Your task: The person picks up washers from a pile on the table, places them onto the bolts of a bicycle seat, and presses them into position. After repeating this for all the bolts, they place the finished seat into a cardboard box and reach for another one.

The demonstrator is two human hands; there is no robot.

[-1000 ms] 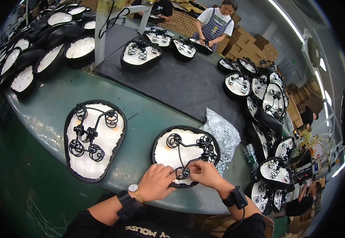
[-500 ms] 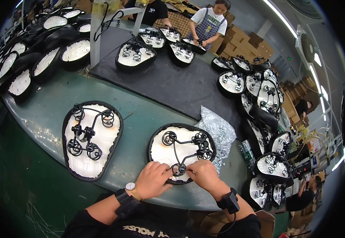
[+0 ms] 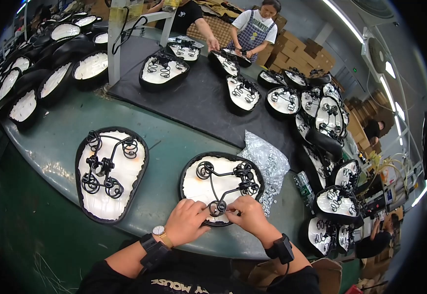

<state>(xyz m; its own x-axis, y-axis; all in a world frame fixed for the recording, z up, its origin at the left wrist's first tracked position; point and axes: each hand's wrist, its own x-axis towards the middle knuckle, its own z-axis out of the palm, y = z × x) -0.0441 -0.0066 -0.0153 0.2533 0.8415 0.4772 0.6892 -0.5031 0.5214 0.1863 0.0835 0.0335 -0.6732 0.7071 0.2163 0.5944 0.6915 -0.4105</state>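
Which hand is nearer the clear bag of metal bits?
Right. The right hand is just short of the clear bag; the left hand is farther left, across the wire coil.

Black shirt (image 3: 140, 281) — pale lettering (image 3: 176, 285), gold-toned watch (image 3: 159, 230), black wrist straps (image 3: 154, 252), thin cable (image 3: 289, 271)

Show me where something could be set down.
Green tabletop lies bare between the left seat and handled seat; beyond them, so does the middle of the black mat. The right side is crowded: bag of metal parts, bottle, piled seats.
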